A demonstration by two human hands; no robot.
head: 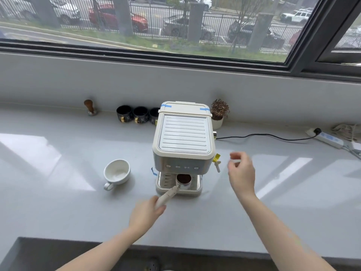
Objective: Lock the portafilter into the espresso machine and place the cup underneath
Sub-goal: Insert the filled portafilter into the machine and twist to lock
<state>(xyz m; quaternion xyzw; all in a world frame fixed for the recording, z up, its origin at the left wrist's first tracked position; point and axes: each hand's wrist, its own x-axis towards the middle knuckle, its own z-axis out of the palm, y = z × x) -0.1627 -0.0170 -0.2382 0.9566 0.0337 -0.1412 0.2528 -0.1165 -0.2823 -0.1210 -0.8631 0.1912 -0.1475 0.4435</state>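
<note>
**Portafilter held over drip tray, cup off to the side**

L hand [145, 213] is closed around the cream handle of the portafilter [183, 181], handle running toward 7 o'clock from the basket. Basket is full of dark grounds, open side up, sitting over the drip tray [163, 180] at the front of the espresso machine [183, 137], just below the button row. Can't tell if it touches the tray or is raised toward the group head; not seen locked in.

R hand [241, 173] is in the air at 3 o'clock of the machine, near the steam wand [217, 166], touching nothing. Fingers loosely curled, thumb and forefinger close together, holding nothing; slightly motion-blurred.

White cup [117, 173] stands upright on the worktop [58, 202] at 9 o'clock of the machine, well apart from it, handle pointing to 7 o'clock. Looks empty.

Background, along the back wall: tamper [90, 108] w/ wooden knob at far 10 o'clock, three dark cups [139, 114] w/ gold handles in a row just beside the machine's rear left, small potted plant [218, 114] at its rear right. Black cable [263, 136] runs from the machine's right side to a power strip [326, 138] at 3 o'clock. Blue tape bits on machine's top corners.
</note>
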